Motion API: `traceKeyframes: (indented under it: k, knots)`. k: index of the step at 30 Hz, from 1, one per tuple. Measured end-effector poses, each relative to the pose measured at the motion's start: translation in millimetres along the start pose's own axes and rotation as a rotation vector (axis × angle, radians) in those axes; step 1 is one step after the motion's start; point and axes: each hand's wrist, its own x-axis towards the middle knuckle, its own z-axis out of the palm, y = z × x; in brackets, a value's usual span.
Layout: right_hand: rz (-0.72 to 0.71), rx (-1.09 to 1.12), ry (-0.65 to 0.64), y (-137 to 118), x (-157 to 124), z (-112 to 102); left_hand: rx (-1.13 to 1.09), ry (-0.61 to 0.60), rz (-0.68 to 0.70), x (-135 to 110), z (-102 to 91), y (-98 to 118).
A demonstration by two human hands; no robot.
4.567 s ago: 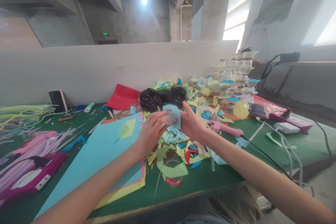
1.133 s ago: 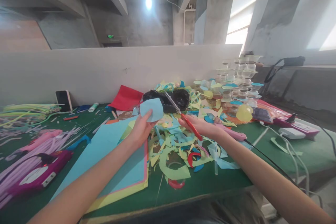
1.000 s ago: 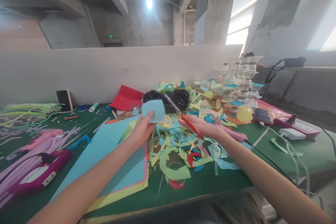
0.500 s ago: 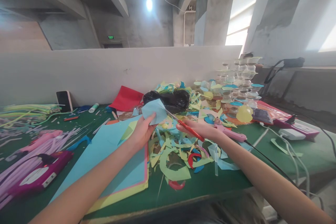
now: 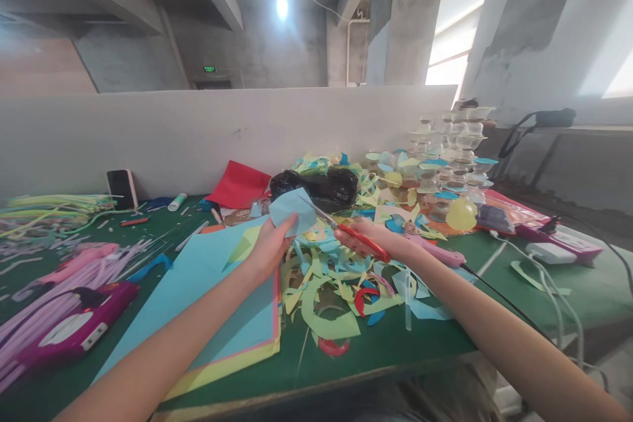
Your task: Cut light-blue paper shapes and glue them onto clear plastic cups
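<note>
Between thumb and fingers, my left hand [image 5: 273,242] pinches a small piece of light blue paper [image 5: 291,210]. My right hand [image 5: 368,237] is wrapped around red-handled scissors [image 5: 364,242], whose blades reach the paper's right edge. How far the blades are parted is hard to make out. Below my left forearm lies a stack of coloured paper [image 5: 212,297], with a blue sheet on top and pink and yellow edges showing. Green, yellow and blue paper scraps [image 5: 329,306] are heaped beneath both hands.
A black plastic bag [image 5: 316,188] and red paper [image 5: 239,184] lie behind. At right are stacked clear cups [image 5: 465,151], a pink glue gun [image 5: 438,254] and a corded power strip [image 5: 568,241]. On the left are a phone [image 5: 122,189], purple strips [image 5: 106,277] and another power strip [image 5: 79,326].
The blue paper has turned slightly and moved a little right with my left hand. My right hand and the scissors have shifted slightly, and the red handles look wider.
</note>
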Motion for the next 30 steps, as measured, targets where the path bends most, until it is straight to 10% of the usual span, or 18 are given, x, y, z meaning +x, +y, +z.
traceKeyframes:
  k: [30]
  knots:
    - [-0.052,-0.113,-0.032,-28.9,-14.4,-0.5,0.129,-0.120,-0.036,-2.8,-0.3,2.2]
